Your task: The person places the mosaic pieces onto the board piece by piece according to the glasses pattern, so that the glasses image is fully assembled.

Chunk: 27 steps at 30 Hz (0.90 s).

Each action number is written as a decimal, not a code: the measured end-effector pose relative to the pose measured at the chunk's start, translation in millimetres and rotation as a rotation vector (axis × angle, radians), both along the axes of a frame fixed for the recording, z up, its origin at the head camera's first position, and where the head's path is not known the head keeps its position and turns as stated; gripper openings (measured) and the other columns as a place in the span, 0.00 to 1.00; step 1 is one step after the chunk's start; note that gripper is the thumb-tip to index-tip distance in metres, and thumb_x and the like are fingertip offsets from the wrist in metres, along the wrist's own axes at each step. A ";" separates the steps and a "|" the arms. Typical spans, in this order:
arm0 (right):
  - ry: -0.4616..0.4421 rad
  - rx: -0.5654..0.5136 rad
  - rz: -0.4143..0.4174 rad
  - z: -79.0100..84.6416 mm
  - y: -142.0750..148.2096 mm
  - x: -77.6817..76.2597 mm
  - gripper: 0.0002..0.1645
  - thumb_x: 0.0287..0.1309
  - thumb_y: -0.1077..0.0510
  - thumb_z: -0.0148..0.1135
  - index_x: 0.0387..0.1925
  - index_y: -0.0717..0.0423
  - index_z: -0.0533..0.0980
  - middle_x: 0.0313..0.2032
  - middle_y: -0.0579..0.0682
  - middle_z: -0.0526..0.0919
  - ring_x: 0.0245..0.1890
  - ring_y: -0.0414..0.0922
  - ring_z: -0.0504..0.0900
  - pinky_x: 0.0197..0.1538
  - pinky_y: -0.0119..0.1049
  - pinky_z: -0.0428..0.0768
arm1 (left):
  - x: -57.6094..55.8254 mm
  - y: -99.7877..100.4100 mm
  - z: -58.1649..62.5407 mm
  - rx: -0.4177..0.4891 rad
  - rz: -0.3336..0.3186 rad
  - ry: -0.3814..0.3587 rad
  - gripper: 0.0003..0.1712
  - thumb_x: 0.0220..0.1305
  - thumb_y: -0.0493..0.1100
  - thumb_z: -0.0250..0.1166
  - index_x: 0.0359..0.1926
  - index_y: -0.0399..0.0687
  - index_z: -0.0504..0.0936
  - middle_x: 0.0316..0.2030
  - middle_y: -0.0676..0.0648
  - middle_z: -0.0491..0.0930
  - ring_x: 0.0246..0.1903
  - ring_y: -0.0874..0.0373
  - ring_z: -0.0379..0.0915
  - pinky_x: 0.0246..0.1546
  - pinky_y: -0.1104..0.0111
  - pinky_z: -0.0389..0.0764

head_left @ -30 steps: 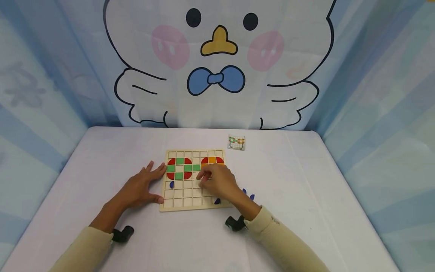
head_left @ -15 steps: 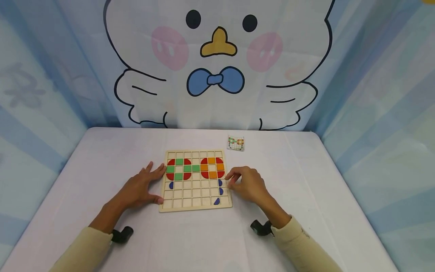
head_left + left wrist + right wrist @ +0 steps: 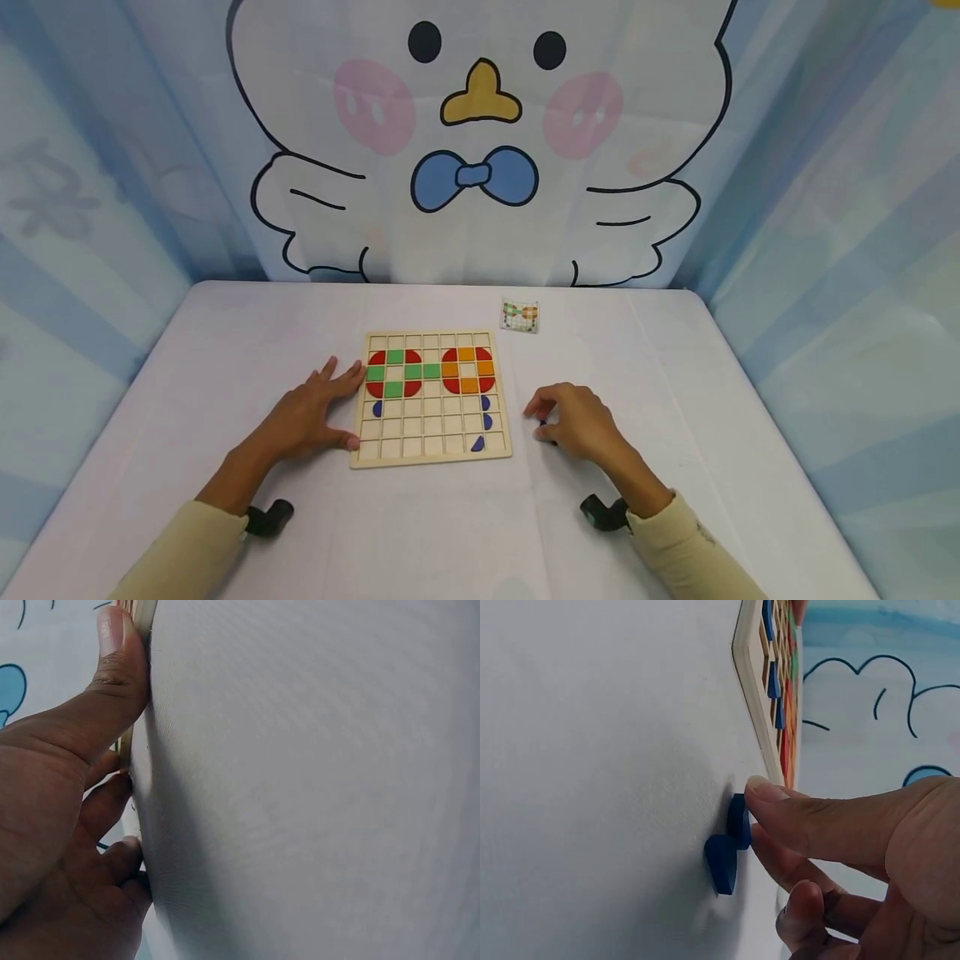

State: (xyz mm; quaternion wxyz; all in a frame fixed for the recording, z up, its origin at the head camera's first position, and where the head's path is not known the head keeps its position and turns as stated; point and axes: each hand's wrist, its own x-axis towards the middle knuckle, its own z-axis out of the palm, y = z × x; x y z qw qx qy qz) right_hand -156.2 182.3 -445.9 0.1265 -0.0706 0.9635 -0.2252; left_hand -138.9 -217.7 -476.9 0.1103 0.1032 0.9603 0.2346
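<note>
In the head view, a wooden grid board (image 3: 431, 450) lies on the table, with red, green and orange pieces in its upper rows and several blue pieces (image 3: 487, 422) lower down. My left hand (image 3: 303, 412) is spread along the board's left edge, thumb and fingertips touching it. My right hand (image 3: 577, 421) is right of the board, fingers bent over two loose blue pieces. The right wrist view shows one blue piece (image 3: 721, 864) and another blue piece (image 3: 739, 819) beside it, close to the thumb and forefinger. No firm pinch shows.
A small pattern card (image 3: 521, 316) lies behind the board's right corner. The white table (image 3: 420, 533) is bordered at the back by a curtain (image 3: 480, 242) with a cartoon figure. Dark wrist cameras (image 3: 603, 512) sit at both cuffs.
My right hand has moved from over the board to the loose blue pieces at its right. Blue pieces now show in the board's right column, uncovered by the hand. My left hand stays put.
</note>
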 end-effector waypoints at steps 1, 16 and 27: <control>0.005 -0.005 -0.002 0.1 1.5 -0.3 0.15 0.51 0.62 0.84 0.38 0.41 0.88 0.35 0.39 0.86 0.40 0.43 0.79 0.46 0.42 0.79 | -0.1 0.1 -0.1 0.001 0.000 -0.002 0.70 0.46 0.62 0.85 0.84 0.55 0.57 0.83 0.29 0.51 0.77 0.14 0.47 0.70 0.24 0.60; 0.031 0.008 0.021 -6.8 7.1 -2.0 0.11 0.53 0.58 0.83 0.28 0.42 0.85 0.29 0.40 0.82 0.36 0.42 0.77 0.43 0.40 0.76 | 0.2 -0.5 0.0 0.002 0.001 -0.001 0.70 0.44 0.63 0.85 0.84 0.54 0.57 0.82 0.29 0.52 0.76 0.14 0.47 0.70 0.24 0.61; 0.035 -0.037 0.080 -6.7 -3.7 -0.7 0.13 0.53 0.60 0.83 0.28 0.43 0.83 0.25 0.40 0.79 0.31 0.41 0.75 0.39 0.38 0.72 | -0.5 -1.5 -0.6 0.003 0.001 -0.011 0.70 0.45 0.64 0.84 0.84 0.56 0.57 0.83 0.31 0.51 0.77 0.15 0.45 0.71 0.24 0.59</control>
